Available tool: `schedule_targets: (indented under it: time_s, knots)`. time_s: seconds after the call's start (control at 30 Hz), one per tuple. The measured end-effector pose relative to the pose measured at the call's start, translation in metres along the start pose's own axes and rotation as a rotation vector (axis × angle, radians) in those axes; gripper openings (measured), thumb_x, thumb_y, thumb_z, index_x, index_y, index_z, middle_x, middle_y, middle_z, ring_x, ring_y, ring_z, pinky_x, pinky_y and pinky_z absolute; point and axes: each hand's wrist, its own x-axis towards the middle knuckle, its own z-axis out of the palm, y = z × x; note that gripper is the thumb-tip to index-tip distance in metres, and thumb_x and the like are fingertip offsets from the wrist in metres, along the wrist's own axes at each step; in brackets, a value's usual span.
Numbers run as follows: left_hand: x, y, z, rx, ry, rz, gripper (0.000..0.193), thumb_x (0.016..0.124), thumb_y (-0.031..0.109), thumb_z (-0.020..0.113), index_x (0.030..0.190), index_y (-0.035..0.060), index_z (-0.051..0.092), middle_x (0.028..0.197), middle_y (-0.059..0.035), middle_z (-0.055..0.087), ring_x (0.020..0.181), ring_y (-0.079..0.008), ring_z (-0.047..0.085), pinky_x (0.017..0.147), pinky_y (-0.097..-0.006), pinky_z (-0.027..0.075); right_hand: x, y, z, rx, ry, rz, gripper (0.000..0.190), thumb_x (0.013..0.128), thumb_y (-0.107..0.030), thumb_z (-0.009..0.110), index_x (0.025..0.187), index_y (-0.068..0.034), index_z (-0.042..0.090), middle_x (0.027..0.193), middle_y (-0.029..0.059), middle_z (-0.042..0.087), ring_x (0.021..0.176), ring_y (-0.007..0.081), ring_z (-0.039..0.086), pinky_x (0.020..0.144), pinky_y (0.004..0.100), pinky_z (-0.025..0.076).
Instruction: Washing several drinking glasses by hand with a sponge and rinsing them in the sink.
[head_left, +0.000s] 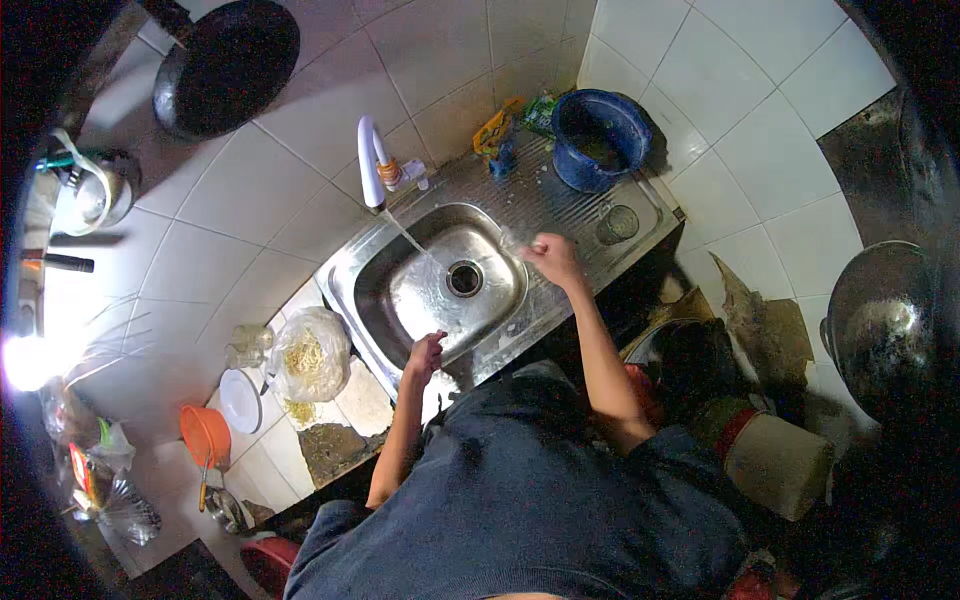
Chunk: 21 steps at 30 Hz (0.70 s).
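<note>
Over the right rim of the stainless steel sink (390, 289), my right hand (556, 259) grips a clear, blurred vessel (514, 238), apparently a drinking glass. My left hand (426, 357) hovers by the sink's front rim with its fingers partly curled. No object shows in it, but its palm is hidden. From the white curved faucet (369, 165), a thin water stream (409, 238) falls into the basin, left of the round drain (464, 279). A clear glass mug (618, 224) rests on the ridged drainboard (517, 176), right of my right hand.
Behind the mug stands a blue plastic bucket (600, 169); a yellow packet (496, 129) and a green packet (540, 112) lie beside it. Left of the sink are a plastic bag of noodle-like strands (309, 356), glasses (249, 346), a white plate (241, 401) and an orange container (205, 435).
</note>
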Motion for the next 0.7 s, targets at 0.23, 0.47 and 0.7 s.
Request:
schedule_targets:
  time_s: [0.23,0.47,0.7]
  knots:
    - [0.011,0.013,0.02,-0.017,0.084,0.063,0.02,0.082,0.02,0.063,0.098,0.0083,0.059,0.057,0.0067,0.041,0.043,-0.005,0.035,0.039,-0.0226,0.026,0.014,-0.073,0.06,-0.809,-0.58,0.005,0.026,0.057,-0.016,0.068,0.08,-0.002,0.069,0.086,0.021,0.066,0.084,0.0346,0.064,0.074,0.0423,0.049]
    - [0.002,0.005,0.007,0.093,0.101,0.071,0.022,0.078,0.015,0.069,0.097,0.0079,0.059,0.067,0.0035,0.053,0.045,-0.0048,0.035,0.04,-0.0224,0.028,0.03,-0.095,0.085,-0.921,-0.86,0.296,0.031,0.06,-0.021,0.072,0.085,-0.003,0.07,0.092,0.0193,0.067,0.086,0.0303,0.066,0.077,0.0415,0.05]
    - [0.012,0.013,0.001,0.175,-0.169,-0.053,0.047,0.069,0.018,0.078,0.11,0.0089,0.055,0.065,0.0039,0.05,0.047,-0.0065,0.037,0.042,-0.0237,0.027,0.055,-0.025,0.057,-0.459,-1.104,0.658,0.028,0.071,-0.025,0.073,0.073,0.0,0.062,0.073,0.0097,0.064,0.057,0.0137,0.057,0.042,0.0315,0.039]
